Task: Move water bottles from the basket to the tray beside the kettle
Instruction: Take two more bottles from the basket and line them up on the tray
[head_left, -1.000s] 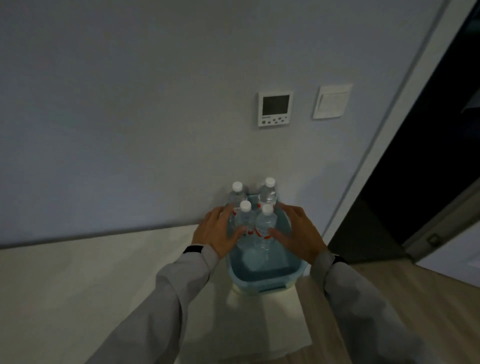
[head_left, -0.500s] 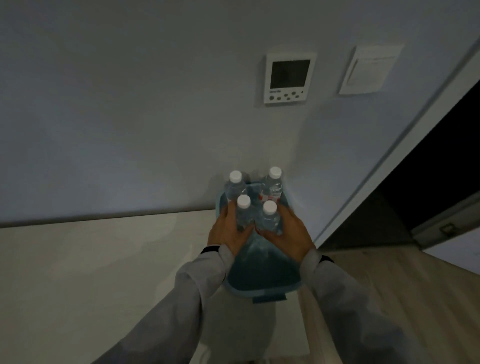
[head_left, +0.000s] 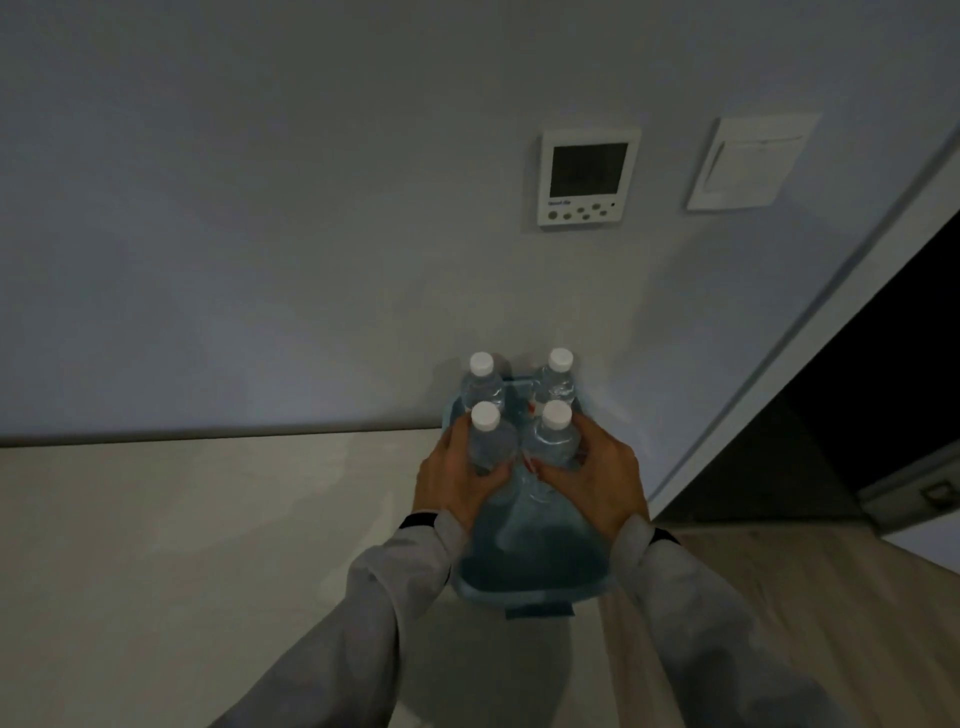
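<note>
While four clear water bottles with white caps stand upright in a light blue basket (head_left: 530, 587), each hand has closed around one of the nearer pair. The left hand (head_left: 457, 480) wraps the near-left bottle (head_left: 488, 441) from its outer side, fingers curled round the body below the cap. The right hand (head_left: 597, 480) grips the near-right bottle (head_left: 553, 441) the same way from the other side. Both held bottles sit inside the basket, touching each other or very nearly so. Behind them, at the basket's far end, the far-left bottle (head_left: 482, 382) and the far-right bottle (head_left: 558, 379) stand free of either hand, close to the wall (head_left: 260, 234). The near half of the basket is bare. The basket rests at the right edge of a pale counter (head_left: 182, 545), against its far edge where it meets the wall. Grey sleeves cover both forearms. On the wall above hang a small control panel (head_left: 588, 176) with a dark screen and, to its right, a white switch plate (head_left: 748, 161). Wood flooring (head_left: 831, 597) shows at lower right.
</note>
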